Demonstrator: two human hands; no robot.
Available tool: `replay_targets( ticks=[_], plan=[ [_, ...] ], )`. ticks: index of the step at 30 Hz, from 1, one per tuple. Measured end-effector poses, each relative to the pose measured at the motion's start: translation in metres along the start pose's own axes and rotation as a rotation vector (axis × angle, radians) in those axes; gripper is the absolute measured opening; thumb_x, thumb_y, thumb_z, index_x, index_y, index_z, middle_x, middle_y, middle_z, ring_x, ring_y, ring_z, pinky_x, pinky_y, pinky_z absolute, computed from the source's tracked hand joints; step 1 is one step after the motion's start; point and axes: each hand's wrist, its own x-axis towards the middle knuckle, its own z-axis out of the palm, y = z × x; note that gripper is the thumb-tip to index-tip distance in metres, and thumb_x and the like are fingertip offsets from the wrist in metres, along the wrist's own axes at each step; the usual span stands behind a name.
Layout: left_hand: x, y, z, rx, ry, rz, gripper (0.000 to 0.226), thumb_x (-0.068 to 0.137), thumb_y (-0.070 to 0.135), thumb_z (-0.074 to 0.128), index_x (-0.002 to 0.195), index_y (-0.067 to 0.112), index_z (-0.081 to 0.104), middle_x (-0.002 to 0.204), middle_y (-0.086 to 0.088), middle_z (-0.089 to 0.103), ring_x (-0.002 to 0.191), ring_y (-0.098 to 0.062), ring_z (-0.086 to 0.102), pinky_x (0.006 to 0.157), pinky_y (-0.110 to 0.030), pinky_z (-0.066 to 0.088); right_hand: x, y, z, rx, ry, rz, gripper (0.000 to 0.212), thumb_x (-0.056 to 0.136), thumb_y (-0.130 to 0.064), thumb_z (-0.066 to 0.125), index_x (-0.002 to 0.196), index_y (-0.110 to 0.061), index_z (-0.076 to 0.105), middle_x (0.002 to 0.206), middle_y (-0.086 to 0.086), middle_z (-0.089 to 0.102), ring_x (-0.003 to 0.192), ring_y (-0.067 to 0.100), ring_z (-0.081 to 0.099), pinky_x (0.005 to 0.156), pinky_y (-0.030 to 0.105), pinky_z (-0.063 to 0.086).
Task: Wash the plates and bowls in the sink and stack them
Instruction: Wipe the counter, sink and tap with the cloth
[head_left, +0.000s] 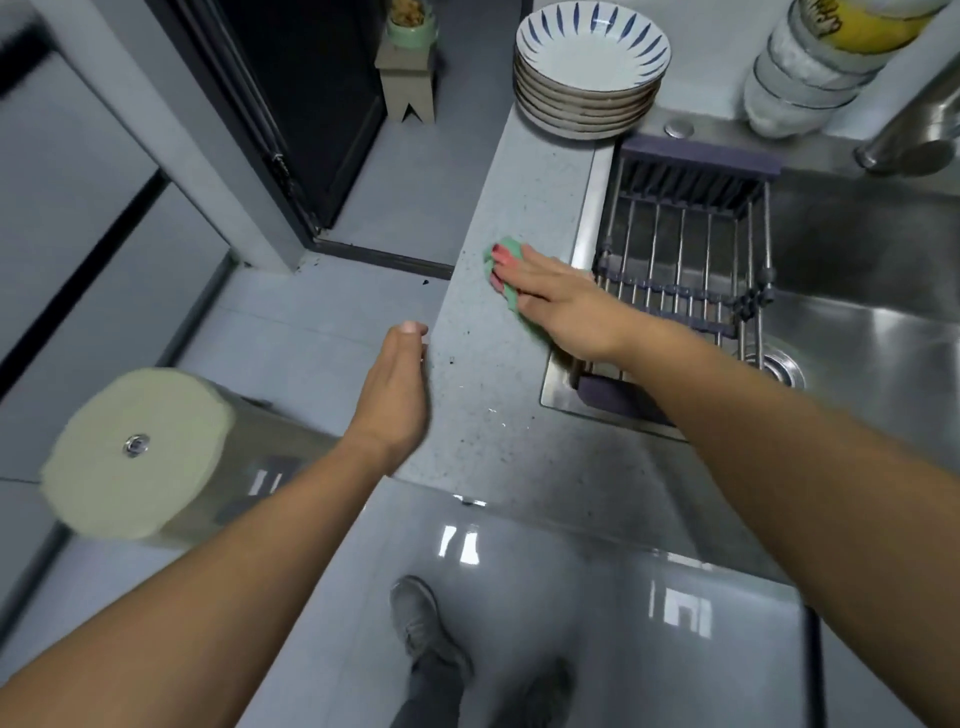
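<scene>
A stack of white plates (589, 78) with blue stripes stands on the counter's far end. Behind the sink stands a stack of pale bowls (800, 88), tilted in this wide view. My right hand (561, 301) lies flat on a green cloth (511, 273), pressing it onto the grey speckled counter (483, 364) left of the sink (872, 291). My left hand (397, 400) is cupped at the counter's left edge, fingers curled together, nothing visible in it. Dark crumbs dot the counter between the hands.
A metal wire rack (685, 244) sits across the sink's left part. The faucet (914, 135) stands at the back right. A steel bin with a pale lid (137, 452) is on the floor to the left. A small stool (408, 83) stands by the dark door.
</scene>
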Motion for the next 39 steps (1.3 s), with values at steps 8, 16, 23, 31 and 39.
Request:
replay_targets(
  ticks=[8, 16, 23, 31, 39],
  plan=[
    [-0.011, -0.004, -0.001, 0.088, -0.013, 0.217, 0.038, 0.111, 0.044, 0.021, 0.122, 0.025, 0.053, 0.111, 0.019, 0.055, 0.109, -0.007, 0.051, 0.096, -0.028, 0.035, -0.083, -0.030, 0.054, 0.029, 0.013, -0.079, 0.052, 0.102, -0.032, 0.039, 0.153, -0.039, 0.033, 0.160, -0.027, 0.019, 0.153, 0.003, 0.009, 0.125, 0.052, 0.007],
    [-0.006, -0.011, -0.010, -0.523, -0.070, -0.013, 0.035, 0.098, 0.042, 0.043, 0.111, 0.019, 0.065, 0.105, 0.000, 0.071, 0.104, -0.015, 0.066, 0.101, -0.037, 0.048, -0.067, -0.113, 0.104, -0.085, 0.142, 0.160, 0.063, 0.101, -0.021, 0.043, 0.159, -0.025, 0.020, 0.168, -0.012, 0.008, 0.154, 0.011, 0.002, 0.117, 0.048, 0.020],
    [0.001, -0.021, -0.012, 0.201, -0.260, 0.365, 0.042, 0.108, 0.020, 0.030, 0.148, 0.011, 0.042, 0.159, -0.010, 0.035, 0.150, -0.017, 0.027, 0.126, -0.025, 0.017, -0.138, -0.075, 0.123, -0.506, 0.210, 0.317, 0.061, 0.102, -0.052, 0.022, 0.159, -0.031, 0.015, 0.168, -0.004, 0.012, 0.155, 0.023, 0.008, 0.118, 0.045, 0.025],
    [-0.008, -0.008, -0.003, 0.116, -0.280, 0.336, 0.066, 0.100, 0.048, 0.017, 0.152, 0.013, 0.039, 0.167, 0.000, 0.023, 0.150, -0.003, 0.020, 0.126, -0.029, 0.018, -0.105, -0.105, 0.140, -0.470, 0.280, 0.451, 0.068, 0.102, -0.048, 0.023, 0.161, -0.021, 0.004, 0.169, 0.006, 0.002, 0.154, 0.036, -0.007, 0.124, 0.055, 0.008],
    [-0.005, -0.005, -0.015, 0.241, -0.209, 0.462, 0.069, 0.095, 0.049, 0.021, 0.148, 0.013, 0.046, 0.166, -0.008, 0.029, 0.154, -0.020, 0.024, 0.127, -0.049, 0.020, -0.140, -0.099, 0.144, -0.494, 0.223, 0.370, 0.063, 0.105, -0.041, 0.025, 0.161, -0.025, 0.001, 0.169, 0.001, -0.001, 0.155, 0.029, -0.008, 0.124, 0.054, 0.009]
  ],
)
